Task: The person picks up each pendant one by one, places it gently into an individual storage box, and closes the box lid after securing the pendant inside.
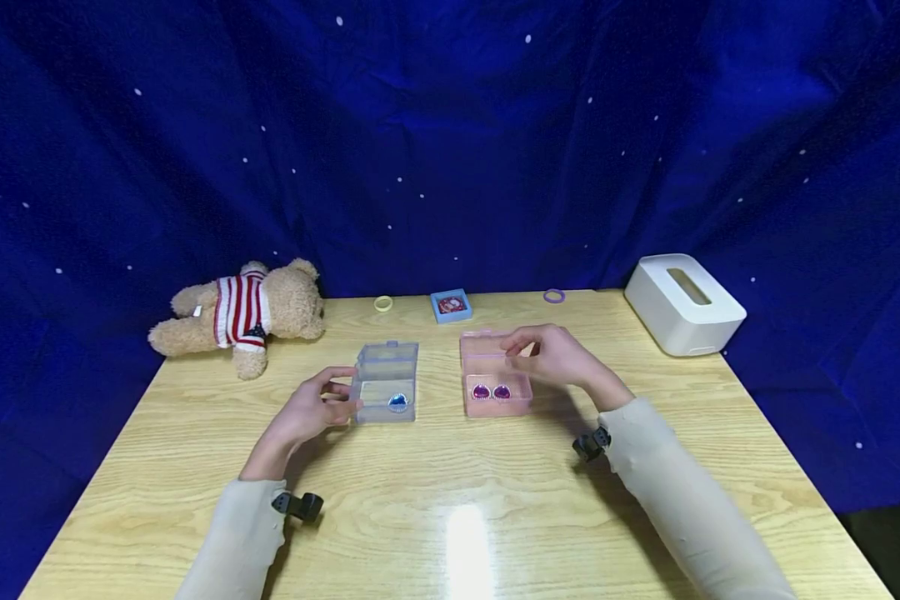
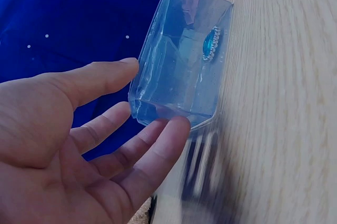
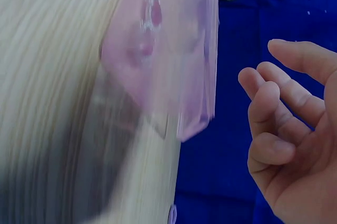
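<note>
On the wooden table stands a clear blue lidded box (image 1: 385, 390), its lid folded back. A blue gem with a beaded rim (image 1: 397, 402) lies inside. My left hand (image 1: 317, 410) is at the box's left end, fingertips right at its edge and fingers mostly straight. To the right, a clear pink box (image 1: 497, 407) also stands with its lid back. Within it are two purple-pink gems with beaded rims, one at the left (image 1: 481, 392) and one beside it (image 1: 502, 392). My right hand (image 1: 551, 354) hovers over the pink box's right side, fingers loosely bent and holding nothing.
Behind the boxes lie a yellow ring (image 1: 383, 303), a small blue box with a red inside (image 1: 452, 306) and a purple ring (image 1: 554, 296). A teddy bear (image 1: 243, 312) lies back left. A white tissue box (image 1: 682, 304) stands back right, before the blue curtain.
</note>
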`<move>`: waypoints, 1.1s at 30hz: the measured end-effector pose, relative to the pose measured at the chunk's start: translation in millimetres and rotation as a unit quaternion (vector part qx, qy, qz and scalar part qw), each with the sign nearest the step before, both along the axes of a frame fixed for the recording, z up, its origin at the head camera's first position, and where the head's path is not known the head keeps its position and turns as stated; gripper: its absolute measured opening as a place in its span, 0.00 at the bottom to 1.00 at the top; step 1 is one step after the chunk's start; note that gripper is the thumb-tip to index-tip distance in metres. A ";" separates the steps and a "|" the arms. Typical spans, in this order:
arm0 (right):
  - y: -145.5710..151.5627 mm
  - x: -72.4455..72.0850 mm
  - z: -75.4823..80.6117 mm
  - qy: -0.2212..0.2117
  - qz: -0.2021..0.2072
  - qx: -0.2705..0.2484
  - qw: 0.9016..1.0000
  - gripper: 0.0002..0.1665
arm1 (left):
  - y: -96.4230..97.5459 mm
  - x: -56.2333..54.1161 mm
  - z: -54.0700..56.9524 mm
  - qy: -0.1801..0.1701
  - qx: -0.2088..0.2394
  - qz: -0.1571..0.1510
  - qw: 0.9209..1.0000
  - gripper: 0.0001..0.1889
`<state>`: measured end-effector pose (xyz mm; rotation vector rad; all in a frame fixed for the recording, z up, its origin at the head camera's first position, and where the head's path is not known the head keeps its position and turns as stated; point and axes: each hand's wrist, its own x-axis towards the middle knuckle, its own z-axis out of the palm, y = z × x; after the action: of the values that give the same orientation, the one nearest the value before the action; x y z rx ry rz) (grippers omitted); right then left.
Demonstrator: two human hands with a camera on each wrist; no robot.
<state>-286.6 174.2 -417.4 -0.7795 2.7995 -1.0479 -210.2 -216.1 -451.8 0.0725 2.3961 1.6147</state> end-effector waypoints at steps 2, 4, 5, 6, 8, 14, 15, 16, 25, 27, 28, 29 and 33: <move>8.4 -0.9 0.1 0.004 -0.011 0.000 1.000 0.12 | 0.0 0.5 0.4 0.000 0.001 0.000 1.000 0.32; 17.2 -1.7 -0.4 0.005 -0.022 0.000 1.000 0.12 | -0.1 0.7 0.7 -0.003 0.003 0.001 1.000 0.32; 21.8 -2.2 -1.1 0.004 -0.028 -0.001 1.000 0.12 | -0.1 0.8 0.7 -0.004 0.003 0.001 1.000 0.32; 26.2 -2.5 -1.6 0.002 -0.035 -0.001 0.999 0.12 | 0.0 0.9 0.7 -0.005 0.004 0.002 1.000 0.32; 35.3 -3.2 -3.6 -0.003 -0.048 0.002 0.999 0.12 | -0.2 1.1 0.6 -0.002 0.002 0.001 1.000 0.32; 62.0 -3.8 -9.1 -0.018 -0.077 0.013 0.997 0.12 | -0.6 0.5 -0.1 -0.001 0.002 0.000 1.000 0.32; 66.3 -3.8 -9.8 -0.021 -0.082 0.014 0.996 0.12 | -0.7 0.5 -0.3 0.001 0.002 -0.002 1.000 0.32; 70.7 -3.7 -10.5 -0.023 -0.086 0.015 0.996 0.12 | -0.7 0.5 -0.2 0.001 0.003 -0.003 1.000 0.32; 107.8 -2.3 -20.0 -0.032 -0.117 0.026 0.992 0.14 | -0.4 0.3 0.8 0.006 0.002 0.005 1.000 0.32; 114.8 -1.5 -23.4 -0.035 -0.118 0.033 0.992 0.14 | -0.3 0.6 1.0 0.007 0.001 0.004 1.000 0.32; 118.2 -1.1 -25.1 -0.038 -0.119 0.034 0.992 0.13 | 0.1 1.0 1.2 0.006 0.002 0.003 1.000 0.32; 121.2 -0.6 -26.6 -0.041 -0.119 0.035 0.991 0.13 | 0.5 1.3 1.4 0.005 0.003 0.003 1.000 0.32; 132.5 1.3 -32.7 -0.054 -0.124 0.038 0.990 0.13 | 1.5 2.0 2.1 0.002 0.005 -0.001 1.000 0.32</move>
<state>-285.3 306.7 -450.1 -0.3597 2.8754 -0.9726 -208.2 -214.6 -449.7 0.0798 2.3908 1.6278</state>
